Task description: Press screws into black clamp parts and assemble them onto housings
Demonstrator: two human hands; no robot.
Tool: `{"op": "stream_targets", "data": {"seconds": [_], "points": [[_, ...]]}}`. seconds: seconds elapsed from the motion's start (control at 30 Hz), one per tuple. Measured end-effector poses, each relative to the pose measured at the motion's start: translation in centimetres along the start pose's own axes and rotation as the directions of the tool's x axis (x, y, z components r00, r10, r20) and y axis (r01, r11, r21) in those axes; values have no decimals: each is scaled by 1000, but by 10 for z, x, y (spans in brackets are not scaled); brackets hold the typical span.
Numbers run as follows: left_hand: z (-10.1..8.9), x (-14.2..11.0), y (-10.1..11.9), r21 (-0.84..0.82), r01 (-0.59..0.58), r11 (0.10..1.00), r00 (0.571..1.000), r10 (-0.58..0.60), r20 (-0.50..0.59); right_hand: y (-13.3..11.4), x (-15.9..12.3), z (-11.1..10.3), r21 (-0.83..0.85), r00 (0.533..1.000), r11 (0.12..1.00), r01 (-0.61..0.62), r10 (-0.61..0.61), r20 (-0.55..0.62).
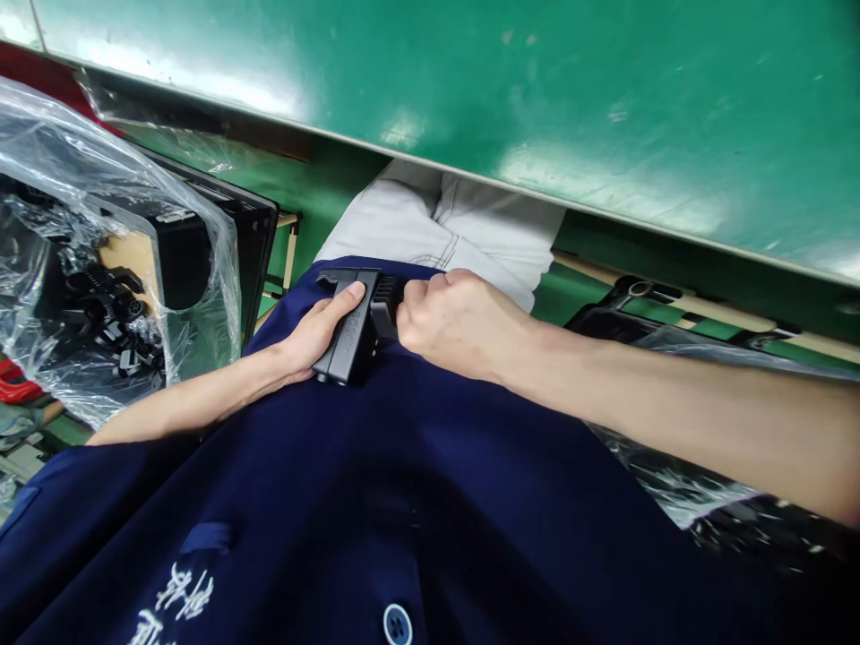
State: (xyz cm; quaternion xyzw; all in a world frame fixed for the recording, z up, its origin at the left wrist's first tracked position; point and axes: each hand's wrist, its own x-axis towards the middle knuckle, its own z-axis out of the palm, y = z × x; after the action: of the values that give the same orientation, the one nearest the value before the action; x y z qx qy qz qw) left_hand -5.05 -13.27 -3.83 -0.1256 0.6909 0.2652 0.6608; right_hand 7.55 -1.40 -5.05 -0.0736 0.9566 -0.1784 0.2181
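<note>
A black plastic housing (346,345) with raised lettering on its side rests against my lap, tilted. My left hand (321,330) grips it from the left, the thumb lying across its top and the other fingers hidden beneath. On the housing's right side sits a black ribbed part (383,307), which seems joined to it. My right hand (447,315) is closed in a fist against that ribbed part. The fingertips are turned away, so how they hold it is hidden.
A green tabletop (537,81) spans the top of the view, its edge beyond my knees. At left, a bin lined with clear plastic (202,233) holds many small black parts (111,305). More plastic sheeting (678,475) and dark parts lie at right, under my forearm.
</note>
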Motion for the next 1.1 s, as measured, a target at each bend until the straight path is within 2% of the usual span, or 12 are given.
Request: {"op": "stream_targets", "data": {"seconds": [0.1, 0.2, 0.37, 0.5, 0.57, 0.67, 0.73, 0.87, 1.0, 1.1], "points": [[-3, 2, 1, 9, 51, 999, 998, -52, 21, 0, 1, 2, 83, 1000, 997, 2, -3, 7], [-4, 3, 1, 34, 11, 999, 1000, -11, 28, -1, -1, 5, 115, 999, 993, -37, 40, -24], [2, 1, 2, 40, -60, 997, 997, 62, -45, 0, -4, 8, 166, 998, 985, -52, 57, -27], [3, 0, 0, 61, -93, 994, 993, 97, -62, 1, -6, 11, 194, 997, 979, -59, 68, -44], [1, -1, -3, 100, -207, 973, 974, 215, -71, -2, -8, 14, 270, 990, 960, -78, 107, -96], [-3, -1, -7, 177, -429, 886, 891, 447, -80, -6, -11, 14, 373, 978, 923, -91, 153, -141], [-5, 0, -8, 205, -463, 862, 871, 486, -74, -8, -12, 12, 352, 987, 932, -83, 125, -99], [-4, 0, -7, 172, -355, 919, 925, 372, -79, -6, -8, 8, 235, 999, 971, -47, 52, -15], [0, 2, -5, 88, -198, 976, 973, 206, -107, -2, -2, 8, 148, 998, 988, -54, 56, -9], [0, 6, -2, 40, -80, 996, 991, 84, -108, 1, 4, 5, 76, 1000, 997, -10, 10, -3]]}}
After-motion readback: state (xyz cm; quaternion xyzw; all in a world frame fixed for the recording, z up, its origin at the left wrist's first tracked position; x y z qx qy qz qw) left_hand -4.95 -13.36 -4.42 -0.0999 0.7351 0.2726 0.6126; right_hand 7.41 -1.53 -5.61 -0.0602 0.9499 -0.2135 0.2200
